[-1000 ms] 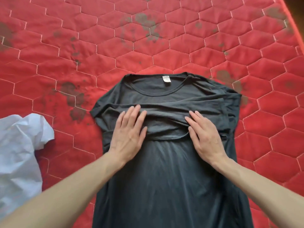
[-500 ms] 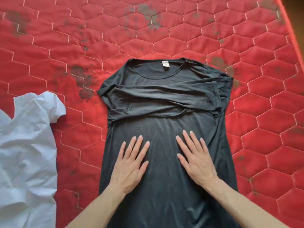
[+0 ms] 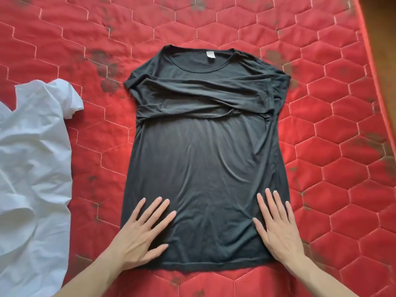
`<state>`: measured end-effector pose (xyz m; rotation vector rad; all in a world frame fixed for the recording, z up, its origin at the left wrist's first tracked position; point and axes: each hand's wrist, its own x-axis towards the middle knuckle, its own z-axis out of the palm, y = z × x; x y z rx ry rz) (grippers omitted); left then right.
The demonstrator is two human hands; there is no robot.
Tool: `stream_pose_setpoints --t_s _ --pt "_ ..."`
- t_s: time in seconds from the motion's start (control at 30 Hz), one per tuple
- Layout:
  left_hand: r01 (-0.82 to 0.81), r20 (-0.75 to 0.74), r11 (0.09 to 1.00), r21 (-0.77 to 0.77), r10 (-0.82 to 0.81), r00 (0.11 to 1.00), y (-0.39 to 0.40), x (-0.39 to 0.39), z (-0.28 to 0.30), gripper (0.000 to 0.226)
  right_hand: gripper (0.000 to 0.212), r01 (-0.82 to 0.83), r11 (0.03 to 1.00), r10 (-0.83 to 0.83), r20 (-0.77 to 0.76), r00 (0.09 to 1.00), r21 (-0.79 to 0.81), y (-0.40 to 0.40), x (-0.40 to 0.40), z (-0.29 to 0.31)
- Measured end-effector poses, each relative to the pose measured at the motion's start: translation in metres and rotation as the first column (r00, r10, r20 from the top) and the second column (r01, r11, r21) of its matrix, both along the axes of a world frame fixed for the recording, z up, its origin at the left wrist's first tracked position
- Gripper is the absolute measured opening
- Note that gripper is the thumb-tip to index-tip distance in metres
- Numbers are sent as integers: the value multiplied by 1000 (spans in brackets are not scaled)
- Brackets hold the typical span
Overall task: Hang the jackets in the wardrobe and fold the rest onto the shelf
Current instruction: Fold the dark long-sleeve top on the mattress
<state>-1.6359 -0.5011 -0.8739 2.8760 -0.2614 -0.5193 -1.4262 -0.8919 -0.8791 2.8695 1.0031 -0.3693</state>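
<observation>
- Dark grey short-sleeved T-shirt (image 3: 205, 168): lies flat on the red quilted mattress (image 3: 332, 136), both sleeves folded across the chest.
- Left hand (image 3: 141, 234) and right hand (image 3: 278, 228): fingers straight, spread, pressing the fabric near the hem; neither grips anything.
- Remaining, by judgement: fold the body; crumpled white garment (image 3: 32, 157) unfolded.

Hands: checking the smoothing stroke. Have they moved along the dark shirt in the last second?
Yes. Both hands slid from the folded sleeves toward the dark shirt's hem.

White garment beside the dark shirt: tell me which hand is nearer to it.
Left. The left hand lies flat on the dark shirt's lower left part, a short gap from the white garment; the right hand presses the shirt's far side.
</observation>
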Motion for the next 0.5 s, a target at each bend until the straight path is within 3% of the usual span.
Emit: stream_pose_setpoints --t_s 0.17,0.3,0.4,0.5 --pt "111 -60 994 -10 -112 992 -1 -37 8 110 84 -179 984 180 -88 980 18 -43 -29 6" --pt "123 -96 991 48 -118 988 -8 -47 10 99 102 -303 952 307 -158 939 47 -61 -32 20" --pt "84 -80 989 121 -75 994 -17 -46 13 79 99 -339 940 340 -197 920 36 -63 -28 29" --pt "39 -21 988 149 -36 999 -24 -48 12 86 86 -366 930 358 -162 919 -20 -56 -28 32"
